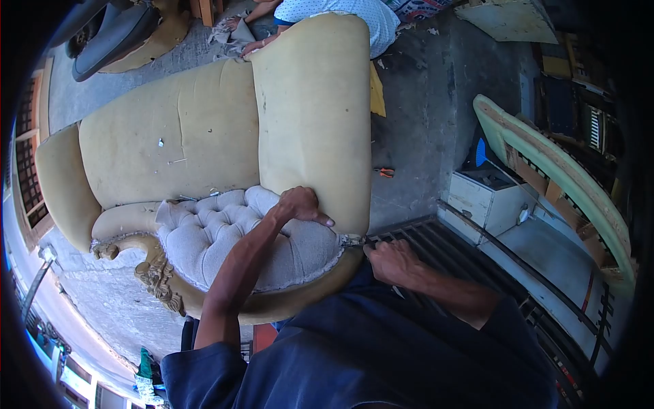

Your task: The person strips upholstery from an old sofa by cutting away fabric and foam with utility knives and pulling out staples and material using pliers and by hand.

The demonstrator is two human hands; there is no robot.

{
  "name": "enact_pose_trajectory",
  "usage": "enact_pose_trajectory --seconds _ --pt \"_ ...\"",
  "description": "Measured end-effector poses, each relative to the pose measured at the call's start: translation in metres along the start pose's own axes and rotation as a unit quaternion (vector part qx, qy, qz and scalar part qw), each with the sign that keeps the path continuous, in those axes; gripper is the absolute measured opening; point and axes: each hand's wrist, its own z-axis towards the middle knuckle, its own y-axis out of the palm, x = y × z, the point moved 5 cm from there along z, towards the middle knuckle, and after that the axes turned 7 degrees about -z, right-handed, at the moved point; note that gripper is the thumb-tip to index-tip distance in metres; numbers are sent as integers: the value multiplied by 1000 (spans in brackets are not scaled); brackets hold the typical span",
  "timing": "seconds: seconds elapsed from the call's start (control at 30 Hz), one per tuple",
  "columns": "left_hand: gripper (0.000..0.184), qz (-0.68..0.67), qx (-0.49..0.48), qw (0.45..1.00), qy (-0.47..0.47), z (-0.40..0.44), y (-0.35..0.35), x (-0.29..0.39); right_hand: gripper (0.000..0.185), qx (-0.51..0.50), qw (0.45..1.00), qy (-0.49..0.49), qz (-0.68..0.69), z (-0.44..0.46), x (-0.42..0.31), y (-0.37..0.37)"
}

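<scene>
My left hand [300, 204] presses down where the grey tufted upholstery [225, 232] meets the sofa's beige foam side [313, 116]. Its thumb is stretched out to the right and apart; the fingertips are partly hidden. At the sofa's right front corner my right hand [394, 262] is closed round a slim dark tool [368, 243], mostly covered by the fist. The tool's end is at the ragged fabric edge [351, 240], beside the curved wooden frame [300, 300]. Carved ornament [160, 276] decorates the frame on the left.
Small bits and a pin-like metal piece [177, 161] lie on the foam backrest [157, 129]. Orange-handled pliers [384, 172] are on the floor. Dark metal bars [436, 249], a white box [487, 204] and a green-edged curved frame [565, 177] stand right. Another person [340, 17] is behind the sofa.
</scene>
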Motion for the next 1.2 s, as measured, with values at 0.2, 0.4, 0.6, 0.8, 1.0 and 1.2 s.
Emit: enact_pose_trajectory --seconds 0.2,0.4,0.6,0.8,1.0,1.2 --pt "87 2 -17 1000 2 4 3 -1 20 -14 998 -31 -47 8 -10 -11" --pt "81 6 -38 999 15 4 3 -2 18 -25 985 -135 -102 42 -30 -29" --pt "80 -3 -28 999 36 -2 3 -7 21 -110 993 39 -2 4 -16 9" --pt "80 3 -34 998 52 9 -4 0 25 -118 984 91 100 12 -1 12" --pt "83 -19 -11 999 41 8 -8 0 35 93 869 170 455 4 29 103" --pt "85 51 -14 999 2 -20 -8 24 34 24 936 117 331 -5 35 75"
